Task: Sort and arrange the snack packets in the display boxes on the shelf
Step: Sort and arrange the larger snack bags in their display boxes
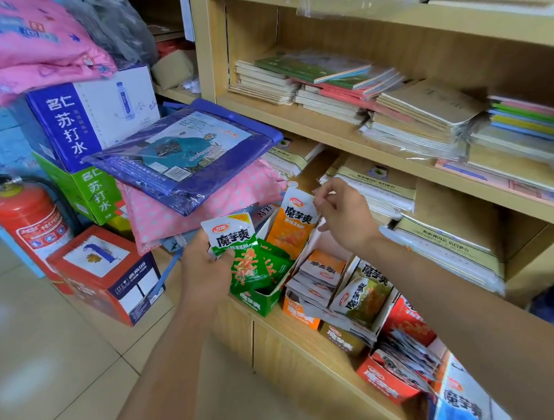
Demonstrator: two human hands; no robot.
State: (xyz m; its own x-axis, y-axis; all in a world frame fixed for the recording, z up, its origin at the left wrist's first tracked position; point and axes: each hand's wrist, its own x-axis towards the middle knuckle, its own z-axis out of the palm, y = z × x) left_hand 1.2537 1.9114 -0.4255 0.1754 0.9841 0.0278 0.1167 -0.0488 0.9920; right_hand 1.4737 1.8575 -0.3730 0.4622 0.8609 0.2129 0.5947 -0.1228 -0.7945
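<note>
Mid-sort: left hand [203, 269] grips a green packet [235, 245], right hand [344, 216] pinches an orange packet [295, 221], seemingly bound for matching boxes near the shelf's front edge.

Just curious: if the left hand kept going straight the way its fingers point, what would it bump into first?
Probably the green display box: the left hand, holding a green packet, points right at it, though depth is unclear.

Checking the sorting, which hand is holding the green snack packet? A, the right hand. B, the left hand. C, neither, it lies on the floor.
B: the left hand grips the green packet above the green box, while the right hand pinches the orange packet.
</note>
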